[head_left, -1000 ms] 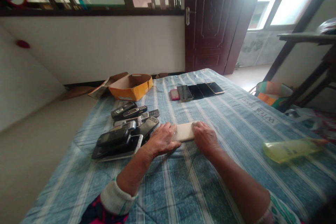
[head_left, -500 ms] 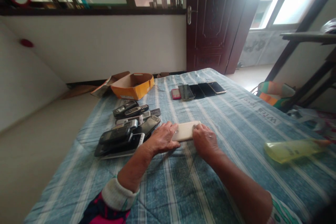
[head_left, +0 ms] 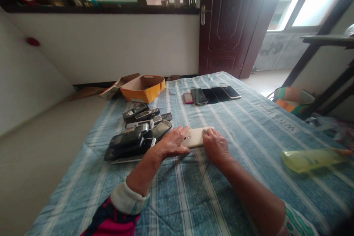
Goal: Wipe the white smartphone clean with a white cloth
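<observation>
A pale gold phone (head_left: 195,136) lies back-up on the blue striped cloth (head_left: 249,125) in front of me. My left hand (head_left: 173,142) curls over its left end, fingers pressed on it. My right hand (head_left: 215,146) is closed on its right end. Just left of my left hand is a heap of several old dark and silver phones (head_left: 138,132). Farther off, a row of phones (head_left: 211,95) lies side by side, a small red one at its left.
An open orange cardboard box (head_left: 143,88) stands at the cloth's far left edge. A yellow-green plastic bottle (head_left: 309,159) lies on its side at the right. A dark wooden door (head_left: 229,22) and a windowsill with small items are behind.
Both hands stay on the pale phone. Its textured side showed before; now a smooth back with a small round mark shows. The camera has shifted slightly left.
</observation>
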{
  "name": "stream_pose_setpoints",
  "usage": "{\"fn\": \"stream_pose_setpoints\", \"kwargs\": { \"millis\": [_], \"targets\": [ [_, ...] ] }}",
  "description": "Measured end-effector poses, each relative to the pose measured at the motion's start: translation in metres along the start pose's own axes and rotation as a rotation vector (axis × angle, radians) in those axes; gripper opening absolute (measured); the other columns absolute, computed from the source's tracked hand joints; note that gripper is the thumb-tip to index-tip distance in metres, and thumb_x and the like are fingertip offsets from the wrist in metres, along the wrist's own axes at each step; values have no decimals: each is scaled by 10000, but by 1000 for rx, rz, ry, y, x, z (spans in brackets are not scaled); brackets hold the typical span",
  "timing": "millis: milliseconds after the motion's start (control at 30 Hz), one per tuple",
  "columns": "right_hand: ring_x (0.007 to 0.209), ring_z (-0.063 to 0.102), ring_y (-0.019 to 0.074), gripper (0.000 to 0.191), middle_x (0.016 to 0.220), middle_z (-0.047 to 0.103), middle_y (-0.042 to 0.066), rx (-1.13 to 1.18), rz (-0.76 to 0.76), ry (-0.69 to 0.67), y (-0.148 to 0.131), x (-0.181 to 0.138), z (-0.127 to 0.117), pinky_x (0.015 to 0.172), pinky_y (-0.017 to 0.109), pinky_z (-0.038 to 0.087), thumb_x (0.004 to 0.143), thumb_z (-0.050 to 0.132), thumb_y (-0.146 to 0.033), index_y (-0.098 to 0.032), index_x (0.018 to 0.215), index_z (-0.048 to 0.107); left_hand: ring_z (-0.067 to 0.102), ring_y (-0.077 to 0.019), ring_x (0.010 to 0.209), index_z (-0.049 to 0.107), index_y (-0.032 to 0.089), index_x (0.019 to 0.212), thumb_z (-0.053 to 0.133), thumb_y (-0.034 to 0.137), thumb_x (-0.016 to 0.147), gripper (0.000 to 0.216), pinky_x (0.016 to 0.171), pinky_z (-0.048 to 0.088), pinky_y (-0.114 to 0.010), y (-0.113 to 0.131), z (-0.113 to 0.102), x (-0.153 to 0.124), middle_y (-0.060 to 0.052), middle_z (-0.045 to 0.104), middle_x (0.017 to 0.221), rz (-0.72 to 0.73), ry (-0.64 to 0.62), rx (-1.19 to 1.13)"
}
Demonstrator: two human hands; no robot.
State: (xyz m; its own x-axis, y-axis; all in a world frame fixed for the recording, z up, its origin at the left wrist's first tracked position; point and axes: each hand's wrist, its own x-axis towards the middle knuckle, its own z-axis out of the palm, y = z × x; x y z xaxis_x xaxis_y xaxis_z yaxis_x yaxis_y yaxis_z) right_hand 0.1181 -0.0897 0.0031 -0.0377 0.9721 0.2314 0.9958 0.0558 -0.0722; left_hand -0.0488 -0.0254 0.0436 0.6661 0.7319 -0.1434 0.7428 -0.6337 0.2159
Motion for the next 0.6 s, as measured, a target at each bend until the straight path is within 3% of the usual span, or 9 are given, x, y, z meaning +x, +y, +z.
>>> {"fn": "stream_pose_setpoints", "kwargs": {
  "millis": [100, 367, 467, 600],
  "targets": [
    [932, 558, 232, 239, 963, 634, 137, 34, 5, 3, 7, 7, 3, 804, 319, 412, 884, 437, -74, -145, 884, 666, 578, -295, 1063, 479, 169, 1237, 678, 337, 653, 640, 887, 457, -349, -2, -1, 0, -133, 590, 1180, 15, 9, -11],
    [1021, 523, 221, 210, 983, 643, 99, 277, -302, 83, -17, 22, 18, 946, 320, 383, 892, 475, -107, -169, 920, 674, 577, -271, 1067, 489, 162, 1173, 633, 338, 688, 536, 893, 450, -328, -13, 9, 4, -123, 597, 1141, 75, 67, -14],
    [1025, 531, 211, 220, 1009, 645, 91, 305, -261, 74, -11, 24, 19, 932, 303, 386, 895, 476, -120, -174, 953, 681, 581, -277, 1050, 498, 158, 1162, 641, 307, 677, 528, 877, 458, -333, -9, 6, 2, -127, 597, 1127, 67, 51, -9],
    [1030, 544, 206, 285, 1073, 648, 79, 291, -80, 40, 8, 24, 17, 901, 300, 389, 900, 445, -124, -202, 1049, 674, 596, -285, 999, 508, 158, 1171, 665, 307, 666, 550, 826, 470, -339, -4, 2, -1, -125, 598, 1098, 41, 20, 14]
  ]
}}
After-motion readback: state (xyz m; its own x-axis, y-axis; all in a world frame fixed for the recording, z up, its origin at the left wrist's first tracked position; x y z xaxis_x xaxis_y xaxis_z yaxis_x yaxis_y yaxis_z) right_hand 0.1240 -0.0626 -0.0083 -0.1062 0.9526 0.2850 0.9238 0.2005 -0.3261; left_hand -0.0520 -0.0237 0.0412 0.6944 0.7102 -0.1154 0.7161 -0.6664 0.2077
